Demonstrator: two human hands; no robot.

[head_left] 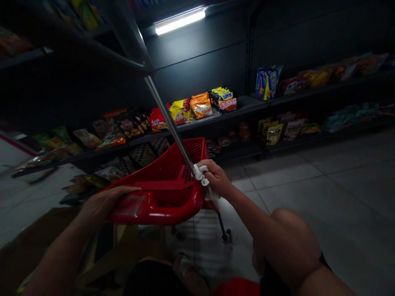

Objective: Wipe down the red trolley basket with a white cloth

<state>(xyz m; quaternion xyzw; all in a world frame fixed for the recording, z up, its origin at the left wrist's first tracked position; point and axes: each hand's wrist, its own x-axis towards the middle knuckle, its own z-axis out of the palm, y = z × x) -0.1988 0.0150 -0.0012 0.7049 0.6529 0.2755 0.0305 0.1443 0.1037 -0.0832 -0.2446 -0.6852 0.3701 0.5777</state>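
A red plastic shopping cart (pixel 173 216) stands in front of me, with a perforated basket and a rounded handle. My left hand (pixel 105 201) grips the left part of that handle, fingers over its edge. Bunched in my right hand (pixel 217 179) is a white cloth (pixel 201 174), pressed against the lower end of a shiny metal pole (pixel 168 119) at the cart's right rim. Part of the cloth hangs below the hand. The pole slants up to the left and joins a dark frame overhead.
Dark shelves line the wall, carrying noodle packs (pixel 200 105) and other bagged snacks (pixel 274 133). A lit tube lamp (pixel 180 21) hangs above. An open cardboard box (pixel 138 250) sits at lower left. The cart's caster (pixel 226 236) rests on the tiled floor (pixel 286 181).
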